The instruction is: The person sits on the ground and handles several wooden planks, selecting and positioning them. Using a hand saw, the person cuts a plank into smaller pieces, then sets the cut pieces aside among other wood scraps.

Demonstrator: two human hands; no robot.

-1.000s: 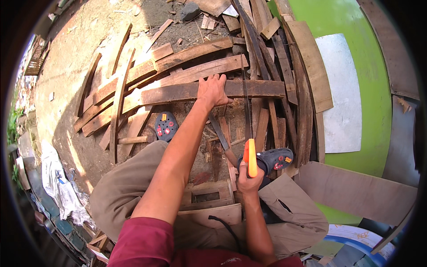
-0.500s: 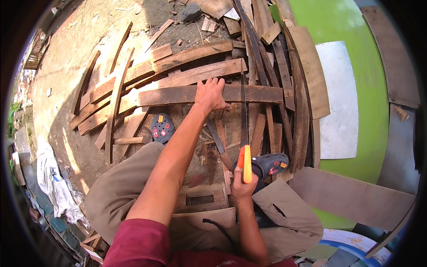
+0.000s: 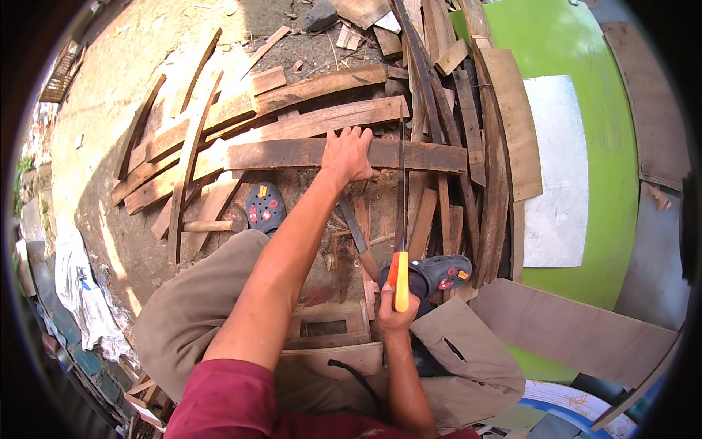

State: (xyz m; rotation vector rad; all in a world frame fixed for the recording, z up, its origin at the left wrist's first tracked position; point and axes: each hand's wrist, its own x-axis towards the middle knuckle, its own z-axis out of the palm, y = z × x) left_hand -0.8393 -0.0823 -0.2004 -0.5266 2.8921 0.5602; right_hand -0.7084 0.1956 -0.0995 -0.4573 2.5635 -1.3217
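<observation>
A dark, weathered wooden plank (image 3: pixel 281 154) lies crosswise in front of me. My left hand (image 3: pixel 346 155) is closed over it, fingers bent over the far edge and thumb at the near edge. Lower down, my right hand (image 3: pixel 396 313) grips the orange and yellow handle of a handsaw (image 3: pixel 401 281). The saw's thin blade points away from me and crosses the plank to the right of my left hand, near the plank's right end. How deep the blade sits in the wood I cannot tell.
Loose planks (image 3: pixel 322 91) lie stacked beyond and under the held one. More boards (image 3: pixel 493 183) run lengthwise on the right, beside a green panel (image 3: pixel 610 183) with a white sheet (image 3: pixel 556 175). My clogs (image 3: pixel 265 208) flank the work. A small wooden frame (image 3: pixel 329 340) lies between my legs.
My right hand has drawn the saw slightly toward me, its handle now lower. My left hand keeps its grip on the plank. The view has shifted a little.
</observation>
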